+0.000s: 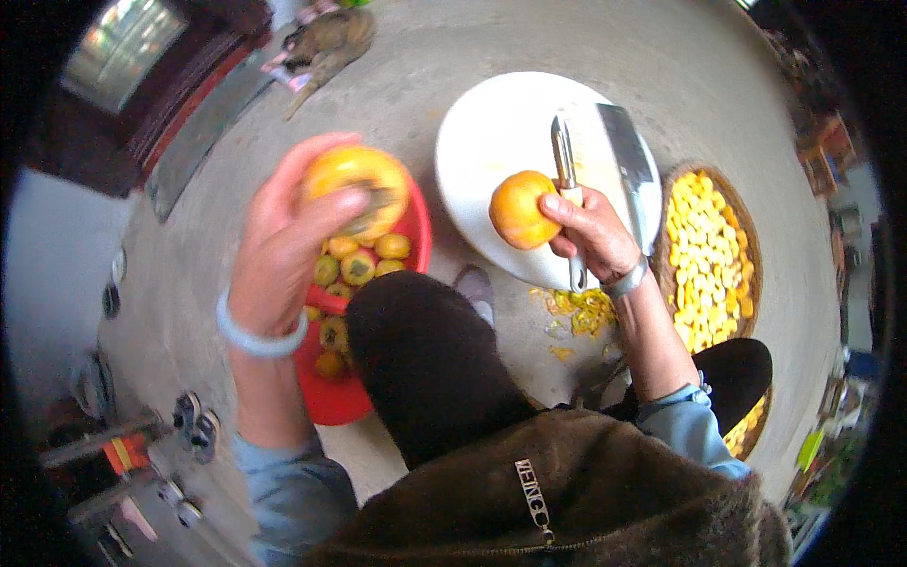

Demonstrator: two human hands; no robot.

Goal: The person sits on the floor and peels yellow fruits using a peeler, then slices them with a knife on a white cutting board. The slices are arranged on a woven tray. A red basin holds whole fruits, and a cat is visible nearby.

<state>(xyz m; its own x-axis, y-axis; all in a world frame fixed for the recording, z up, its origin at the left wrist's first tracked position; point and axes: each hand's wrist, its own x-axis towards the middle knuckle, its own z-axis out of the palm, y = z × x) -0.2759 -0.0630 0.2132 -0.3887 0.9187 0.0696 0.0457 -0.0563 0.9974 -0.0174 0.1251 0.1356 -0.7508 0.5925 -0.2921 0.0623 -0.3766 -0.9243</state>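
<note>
My left hand [273,241], slightly blurred, grips a large orange persimmon [386,170] with its dark calyx end turned up. It is above a red plastic basin [423,230], where several more persimmons [358,268] lie. A second, smooth orange persimmon [521,216] is held between the thumb and fingers of my right hand [599,230]. That same hand also keeps a peeler [562,152] with a metal blade and pale handle against its palm. Below it stands a round white tabletop [482,135], with a wide-bladed cleaver [625,145] lying at its right side.
A round woven basket [755,276] of yellow-orange pieces stands right of the tabletop. Peelings [588,312] litter the concrete floor beneath it. At the upper left lies a cat [340,42]. Shoes [195,425] are on the floor at lower left. My knee [418,333] partly covers the basin.
</note>
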